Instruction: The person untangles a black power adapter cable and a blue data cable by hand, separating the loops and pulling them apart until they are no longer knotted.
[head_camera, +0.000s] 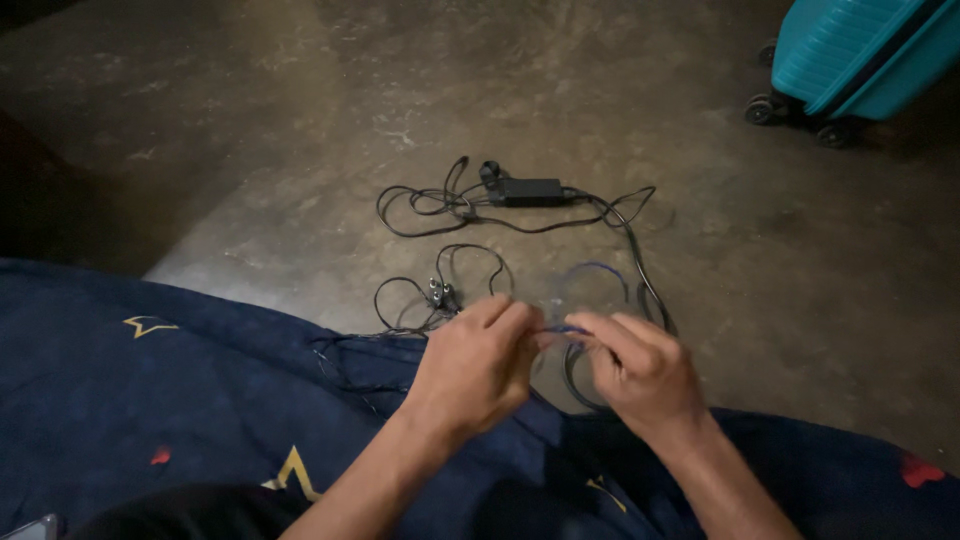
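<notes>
My left hand and my right hand meet in front of me, both pinching a thin blue cable between fingertips. The blue cable loops up above my hands, blurred. On the floor beyond lies a black power adapter brick with tangled black cords spreading left and right. A smaller black cable with a plug lies just beyond my left hand.
The floor is bare mottled concrete. A teal wheeled suitcase stands at the top right corner. A dark blue cloth with yellow star shapes covers the near foreground under my arms.
</notes>
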